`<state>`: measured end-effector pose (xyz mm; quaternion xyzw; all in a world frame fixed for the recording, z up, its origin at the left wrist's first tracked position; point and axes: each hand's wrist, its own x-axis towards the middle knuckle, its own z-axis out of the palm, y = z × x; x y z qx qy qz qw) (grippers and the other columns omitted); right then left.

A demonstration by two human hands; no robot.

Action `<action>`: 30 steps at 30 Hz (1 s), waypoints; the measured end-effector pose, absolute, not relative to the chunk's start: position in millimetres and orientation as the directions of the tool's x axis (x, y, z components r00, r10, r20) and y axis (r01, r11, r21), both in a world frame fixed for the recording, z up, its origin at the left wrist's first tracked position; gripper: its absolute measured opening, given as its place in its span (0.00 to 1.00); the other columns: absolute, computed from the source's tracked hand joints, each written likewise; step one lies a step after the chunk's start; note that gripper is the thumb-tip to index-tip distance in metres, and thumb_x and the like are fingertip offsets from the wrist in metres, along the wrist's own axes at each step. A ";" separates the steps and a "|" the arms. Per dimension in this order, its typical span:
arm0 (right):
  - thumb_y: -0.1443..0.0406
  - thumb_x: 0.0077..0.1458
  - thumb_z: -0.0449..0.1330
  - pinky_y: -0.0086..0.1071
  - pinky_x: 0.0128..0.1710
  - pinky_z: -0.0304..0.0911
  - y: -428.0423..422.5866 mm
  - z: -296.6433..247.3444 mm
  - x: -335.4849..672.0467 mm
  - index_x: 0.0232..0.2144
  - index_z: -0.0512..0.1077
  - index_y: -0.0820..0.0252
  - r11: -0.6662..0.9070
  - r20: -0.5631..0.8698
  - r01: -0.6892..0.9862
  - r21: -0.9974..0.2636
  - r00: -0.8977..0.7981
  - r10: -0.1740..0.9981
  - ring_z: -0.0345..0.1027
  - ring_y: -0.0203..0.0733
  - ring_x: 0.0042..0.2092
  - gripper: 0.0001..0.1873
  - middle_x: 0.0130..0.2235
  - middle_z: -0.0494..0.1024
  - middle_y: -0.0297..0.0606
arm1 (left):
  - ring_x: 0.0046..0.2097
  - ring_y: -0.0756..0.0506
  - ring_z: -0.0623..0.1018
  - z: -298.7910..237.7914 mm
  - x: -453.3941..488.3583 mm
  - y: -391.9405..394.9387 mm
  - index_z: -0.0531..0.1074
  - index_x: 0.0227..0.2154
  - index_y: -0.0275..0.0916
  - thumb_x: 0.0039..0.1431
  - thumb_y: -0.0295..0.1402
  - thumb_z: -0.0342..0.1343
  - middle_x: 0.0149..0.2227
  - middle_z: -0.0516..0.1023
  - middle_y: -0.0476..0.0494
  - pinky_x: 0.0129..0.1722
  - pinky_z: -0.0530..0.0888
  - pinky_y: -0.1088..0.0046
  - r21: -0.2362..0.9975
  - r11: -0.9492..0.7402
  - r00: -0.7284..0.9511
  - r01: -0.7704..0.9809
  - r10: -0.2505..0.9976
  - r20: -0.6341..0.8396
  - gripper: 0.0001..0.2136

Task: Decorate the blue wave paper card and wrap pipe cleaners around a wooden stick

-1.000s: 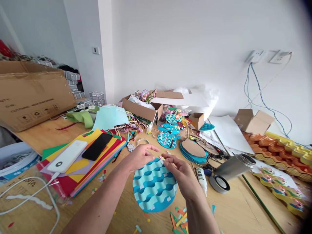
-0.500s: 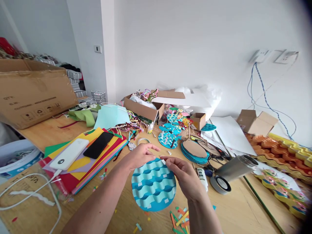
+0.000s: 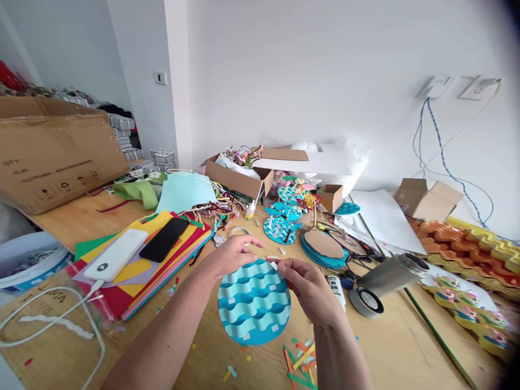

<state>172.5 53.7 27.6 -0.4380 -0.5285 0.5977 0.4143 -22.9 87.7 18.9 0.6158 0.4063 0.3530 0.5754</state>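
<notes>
A round blue disc [image 3: 255, 302] with wavy light-blue paper strips across it is tilted toward me above the table. Several small white squares stick to its face. My left hand [image 3: 234, 255] grips the disc's upper left rim between thumb and fingers, with the index finger stretched out over the top. At the upper right rim, my right hand [image 3: 305, 281] is closed in a pinch, with a small white square [image 3: 274, 266] at its fingertips. Whether that square touches the disc I cannot tell.
Coloured sheets [image 3: 134, 298] bear a phone [image 3: 164, 240] and a white power bank [image 3: 116, 254] at left. A steel flask [image 3: 390, 276] lies at right beside its lid [image 3: 366, 302]. Paper scraps [image 3: 301, 363] litter the front. More blue discs [image 3: 325, 249] are stacked behind.
The white square at the right fingertips shows more clearly over the disc's top right rim. Disc and hands appear slightly higher in view. Both hands keep their grip.
</notes>
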 end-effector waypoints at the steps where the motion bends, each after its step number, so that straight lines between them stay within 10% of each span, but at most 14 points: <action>1: 0.54 0.46 0.64 0.28 0.29 0.55 53.8 27.5 172.7 0.22 0.71 0.61 -0.111 -0.095 -0.043 -0.993 -0.271 0.958 0.63 0.36 0.30 0.16 0.29 0.75 0.35 | 0.18 0.55 0.53 19.1 -23.3 87.7 0.71 0.46 0.38 0.50 0.34 0.56 0.17 0.58 0.57 0.18 0.46 0.76 0.995 -0.010 0.423 0.095 0.906 -0.031 0.18; 30: 0.57 0.45 0.67 0.26 0.24 0.48 60.7 16.9 175.5 0.23 0.74 0.63 -0.217 -0.178 -0.090 -0.972 -0.326 0.929 0.55 0.29 0.23 0.14 0.21 0.68 0.30 | 0.19 0.55 0.53 19.5 -27.0 88.8 0.69 0.47 0.36 0.54 0.34 0.56 0.17 0.57 0.58 0.18 0.47 0.78 0.987 -0.055 0.512 0.154 0.858 -0.033 0.17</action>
